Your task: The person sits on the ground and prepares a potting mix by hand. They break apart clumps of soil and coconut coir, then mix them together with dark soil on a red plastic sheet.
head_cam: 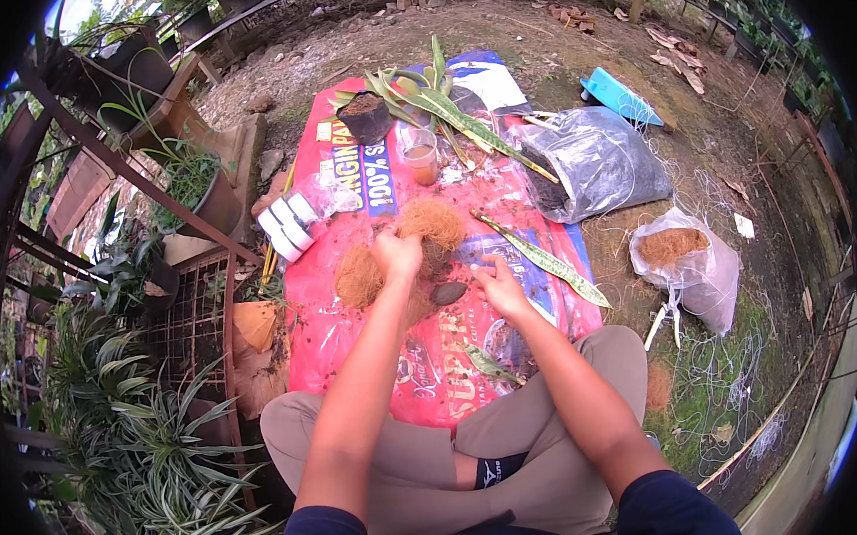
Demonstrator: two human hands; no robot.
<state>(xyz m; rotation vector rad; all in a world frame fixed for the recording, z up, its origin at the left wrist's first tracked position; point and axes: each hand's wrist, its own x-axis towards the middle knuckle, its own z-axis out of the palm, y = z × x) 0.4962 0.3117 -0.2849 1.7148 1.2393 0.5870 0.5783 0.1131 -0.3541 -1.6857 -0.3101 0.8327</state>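
Note:
My left hand [397, 254] grips a clump of brown coconut fibre [433, 222] above a red printed plastic sheet [323, 338]. More fibre [357, 277] bulges out at its left side. My right hand [501, 287] hovers to the right with its fingers bent; whether they pinch something thin is unclear. Between the hands, nearer to me, a small dark oval lump [449, 292] lies beside loose fibre. A cut snake plant leaf [544, 261] rests just beyond my right hand. A shorter piece of leaf [492, 366] lies close to my crossed legs.
Ahead are a black pot of soil [364, 118], snake plants [442, 107] and a plastic cup of brown liquid [422, 165]. White containers [286, 228] stand left. Rightward sit a bag of dark soil [597, 164], a fibre bag [705, 275], white-handled cutters [665, 320] and a blue dustpan [619, 96].

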